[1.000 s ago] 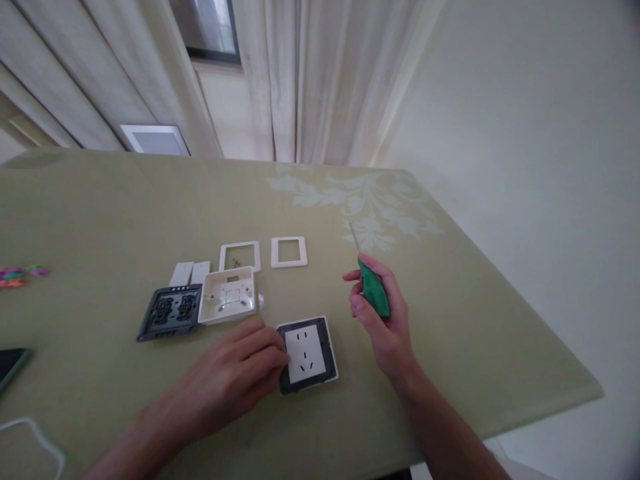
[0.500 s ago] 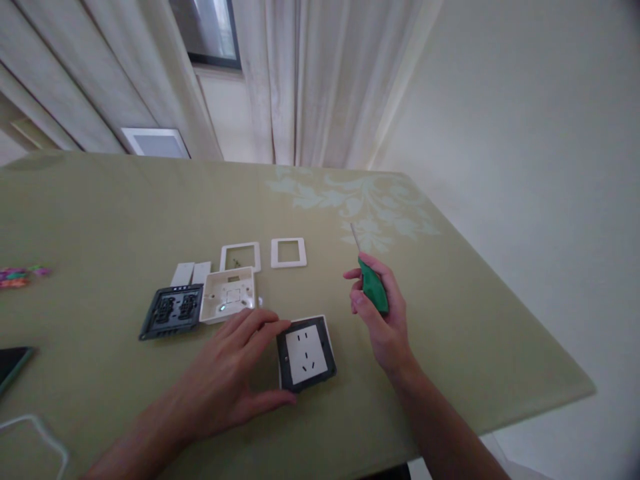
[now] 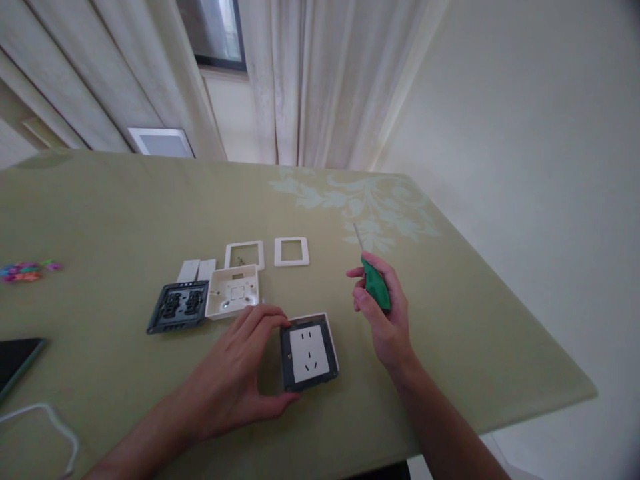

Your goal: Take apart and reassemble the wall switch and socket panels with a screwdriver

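Note:
A white wall socket with a dark frame (image 3: 309, 353) lies on a white back box, its slotted face up. My left hand (image 3: 245, 373) grips it from the left, fingertips at the far edge and thumb at the near edge. My right hand (image 3: 387, 320) is closed around the green handle of a screwdriver (image 3: 376, 285), held to the right of the socket. The thin shaft points up and away from the socket. An open white back box (image 3: 233, 293) and a dark switch module (image 3: 179, 309), back up, lie beyond my left hand.
Two white cover frames (image 3: 292, 261) lie farther back, small screws (image 3: 241, 261) inside the left one. White switch rockers (image 3: 189, 271) sit behind the dark module. At far left are colourful small pieces (image 3: 27, 271), a dark flat object (image 3: 17, 360) and a white cable (image 3: 57, 420).
My left fingertips have bent more firmly over the socket's far edge, and the socket has turned slightly. The screwdriver stays in my right hand. The whole view has shifted a little.

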Demonstrator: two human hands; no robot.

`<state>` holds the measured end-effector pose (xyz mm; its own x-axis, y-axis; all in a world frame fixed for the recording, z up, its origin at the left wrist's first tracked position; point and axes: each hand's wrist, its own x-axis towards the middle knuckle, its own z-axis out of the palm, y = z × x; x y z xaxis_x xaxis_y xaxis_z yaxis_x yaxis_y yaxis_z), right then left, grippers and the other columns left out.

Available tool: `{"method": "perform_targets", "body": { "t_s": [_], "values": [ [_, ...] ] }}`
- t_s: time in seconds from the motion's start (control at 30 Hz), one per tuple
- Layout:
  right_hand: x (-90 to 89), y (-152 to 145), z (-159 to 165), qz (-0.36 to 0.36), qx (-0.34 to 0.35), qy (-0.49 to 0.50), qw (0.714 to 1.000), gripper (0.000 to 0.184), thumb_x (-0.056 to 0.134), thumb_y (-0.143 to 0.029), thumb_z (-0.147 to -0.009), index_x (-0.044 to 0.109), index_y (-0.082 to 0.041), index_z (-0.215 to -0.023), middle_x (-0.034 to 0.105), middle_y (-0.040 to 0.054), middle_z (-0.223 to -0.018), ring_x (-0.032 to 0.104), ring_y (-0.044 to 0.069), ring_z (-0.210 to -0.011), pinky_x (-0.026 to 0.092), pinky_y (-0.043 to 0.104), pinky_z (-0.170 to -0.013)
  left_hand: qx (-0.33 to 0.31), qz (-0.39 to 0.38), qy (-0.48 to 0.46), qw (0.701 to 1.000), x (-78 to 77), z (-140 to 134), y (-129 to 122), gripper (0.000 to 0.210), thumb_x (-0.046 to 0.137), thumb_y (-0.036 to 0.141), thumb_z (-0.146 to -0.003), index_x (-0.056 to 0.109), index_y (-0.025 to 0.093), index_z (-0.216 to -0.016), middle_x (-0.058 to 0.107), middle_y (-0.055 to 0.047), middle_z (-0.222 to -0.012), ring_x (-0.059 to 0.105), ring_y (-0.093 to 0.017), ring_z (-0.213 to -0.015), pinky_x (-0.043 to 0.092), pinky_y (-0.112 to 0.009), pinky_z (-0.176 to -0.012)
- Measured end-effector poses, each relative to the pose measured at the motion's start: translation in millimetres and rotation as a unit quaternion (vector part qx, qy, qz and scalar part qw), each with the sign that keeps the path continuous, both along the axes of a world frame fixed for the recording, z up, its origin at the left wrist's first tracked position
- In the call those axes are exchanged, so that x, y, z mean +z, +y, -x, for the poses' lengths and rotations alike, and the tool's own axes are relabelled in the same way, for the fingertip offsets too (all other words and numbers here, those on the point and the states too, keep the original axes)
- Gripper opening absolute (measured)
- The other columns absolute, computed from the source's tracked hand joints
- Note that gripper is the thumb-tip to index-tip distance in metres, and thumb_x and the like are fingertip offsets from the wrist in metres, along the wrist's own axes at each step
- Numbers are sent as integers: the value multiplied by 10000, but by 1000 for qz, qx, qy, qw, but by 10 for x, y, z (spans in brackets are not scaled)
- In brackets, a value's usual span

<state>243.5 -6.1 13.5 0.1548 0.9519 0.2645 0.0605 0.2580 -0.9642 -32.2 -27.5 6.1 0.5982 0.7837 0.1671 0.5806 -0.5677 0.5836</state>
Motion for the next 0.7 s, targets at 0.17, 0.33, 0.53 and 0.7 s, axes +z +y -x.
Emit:
{"method": "perform_targets", "body": {
  "t_s": [0.17, 0.33, 0.53, 0.7],
  "values": [
    [-3, -6, 4, -2, 4, 3, 1000, 477, 713, -382, -1007, 588, -323, -1463, 680, 54, -1193, 529, 145, -782, 481, 285, -637, 1, 16, -38, 999, -17, 23, 82, 764, 891, 343, -799, 449, 289, -1420, 550, -131, -1446, 575, -372, -1355, 542, -574, -1124],
    [-9, 2, -5, -1, 2, 3, 1000, 474, 721, -386, -999, 595, -328, -1453, 687, 51, -1188, 529, 142, -775, 486, 285, -640, -11, 47, -48, 998, -62, 87, 137, 746, 919, 384, -798, 484, 303, -1398, 578, -112, -1446, 617, -349, -1343, 568, -548, -1110],
    [-17, 7, -7, 6, 2, 1, 1000, 478, 721, -399, -1005, 590, -328, -1459, 683, 50, -1191, 535, 139, -777, 489, 282, -649, -19, 59, -56, 996, -115, 106, 108, 773, 929, 371, -798, 481, 321, -1426, 597, -91, -1480, 610, -331, -1381, 553, -530, -1141],
    [-19, -3, -14, 1, -2, -4, 1000, 487, 724, -402, -1003, 586, -307, -1460, 686, 58, -1187, 541, 143, -756, 493, 292, -638, -13, 86, -67, 994, -110, 88, 107, 812, 919, 325, -806, 448, 316, -1467, 632, -93, -1443, 661, -313, -1299, 586, -510, -1081]
  ]
}}
